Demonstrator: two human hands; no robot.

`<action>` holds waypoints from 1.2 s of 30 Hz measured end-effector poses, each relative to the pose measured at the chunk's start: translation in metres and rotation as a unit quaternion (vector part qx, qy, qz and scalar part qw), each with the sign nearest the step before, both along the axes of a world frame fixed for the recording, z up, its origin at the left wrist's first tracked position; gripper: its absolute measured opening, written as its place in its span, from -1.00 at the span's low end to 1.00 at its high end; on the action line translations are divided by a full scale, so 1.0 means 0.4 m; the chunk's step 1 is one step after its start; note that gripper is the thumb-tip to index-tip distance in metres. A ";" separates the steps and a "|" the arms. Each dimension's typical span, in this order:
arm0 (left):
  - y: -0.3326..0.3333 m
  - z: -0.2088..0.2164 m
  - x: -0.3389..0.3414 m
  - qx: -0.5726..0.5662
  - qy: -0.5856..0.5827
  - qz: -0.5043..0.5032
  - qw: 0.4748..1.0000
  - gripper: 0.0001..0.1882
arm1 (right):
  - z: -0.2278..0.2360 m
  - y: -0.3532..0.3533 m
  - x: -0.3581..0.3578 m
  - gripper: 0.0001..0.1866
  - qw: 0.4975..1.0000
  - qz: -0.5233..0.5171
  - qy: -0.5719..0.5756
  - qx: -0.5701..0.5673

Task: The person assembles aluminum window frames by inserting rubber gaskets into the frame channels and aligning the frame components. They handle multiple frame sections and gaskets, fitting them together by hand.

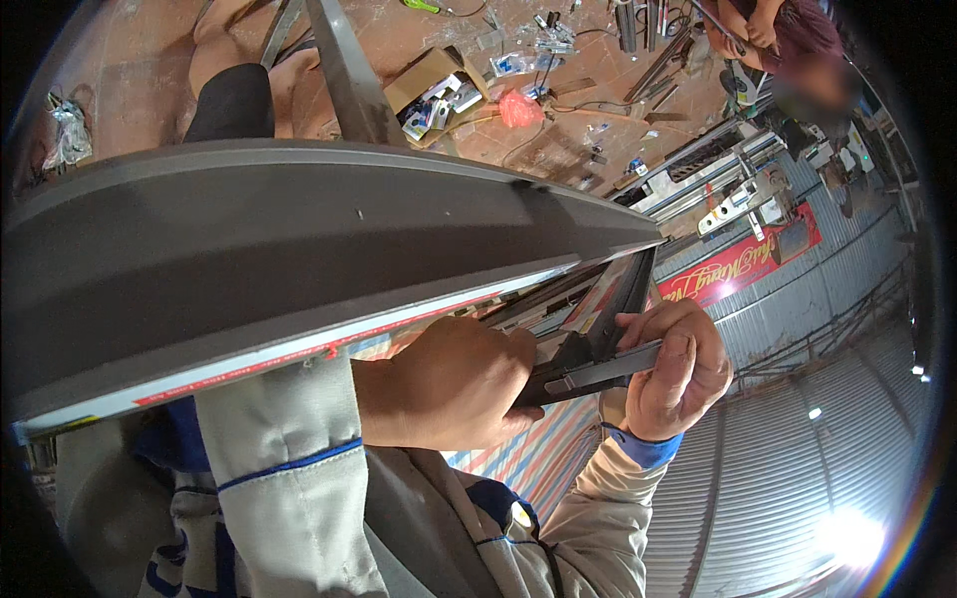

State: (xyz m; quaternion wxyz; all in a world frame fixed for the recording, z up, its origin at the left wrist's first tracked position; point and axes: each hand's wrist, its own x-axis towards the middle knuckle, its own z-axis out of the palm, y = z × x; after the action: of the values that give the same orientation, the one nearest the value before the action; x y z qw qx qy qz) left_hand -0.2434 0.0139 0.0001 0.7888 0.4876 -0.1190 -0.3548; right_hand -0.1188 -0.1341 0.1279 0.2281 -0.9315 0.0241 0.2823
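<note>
A long dark grey metal profile [299,219] stretches from the left edge to the right of centre, with white and red film along its lower edge. Below it, my left hand [449,384] is closed around the left end of a short dark bar [534,391]; its fingertips are partly hidden. My right hand [678,369] pinches the right end of a flat grey strip [608,370] lying along that bar. Whether strip and bar are one piece, I cannot tell. Behind them, a black profile [630,294] rises towards the long profile's right end.
Beyond the profile, an open cardboard box [429,85], a red plastic bag [520,108] and scattered parts lie on the tiled floor. One person's bare legs [224,45] show at upper left; another person [797,40] is at upper right. A striped sheet [538,444] lies below my hands.
</note>
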 end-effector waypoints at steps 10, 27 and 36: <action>-0.013 -0.008 -0.004 0.007 0.012 0.001 1.000 -0.40 | 0.045 -0.004 0.067 -0.57 0.977 0.087 0.134 -0.139; -0.017 -0.005 0.001 0.008 0.004 0.031 0.999 -0.44 | 0.010 0.028 0.106 -0.83 0.940 0.279 0.177 -0.084; -0.015 0.010 0.000 0.019 -0.019 0.035 0.999 -0.44 | 0.024 -0.001 0.188 -0.55 0.930 0.167 0.326 -0.042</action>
State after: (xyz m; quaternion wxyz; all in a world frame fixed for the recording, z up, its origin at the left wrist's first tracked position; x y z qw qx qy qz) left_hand -0.2434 0.0079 0.0041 0.7891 0.5129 -0.1098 -0.3196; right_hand -0.0435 -0.1344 0.1375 0.1182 -0.7877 -0.0469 0.6028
